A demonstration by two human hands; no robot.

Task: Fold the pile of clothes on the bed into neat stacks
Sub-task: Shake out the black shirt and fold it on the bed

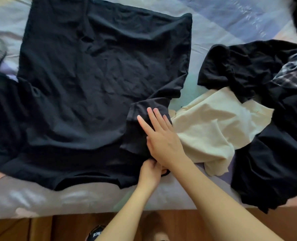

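A large black T-shirt (95, 80) lies spread flat on the bed, collar toward me. Its right sleeve (140, 122) is folded inward over the body. My right hand (161, 136) presses flat on that sleeve with straight fingers. Partly under my right wrist, my left hand (150, 173) pinches the shirt's shoulder edge near the bed's front. A cream garment (212, 126) lies just right of my right hand, at the edge of a crumpled pile of black clothes (269, 140) and a plaid piece (295, 70).
The pastel bedsheet (219, 23) shows at the back right and along the front edge. More dark cloth (1, 119) lies at the far left. Below the bed edge are a wooden floor (40, 228) and my feet.
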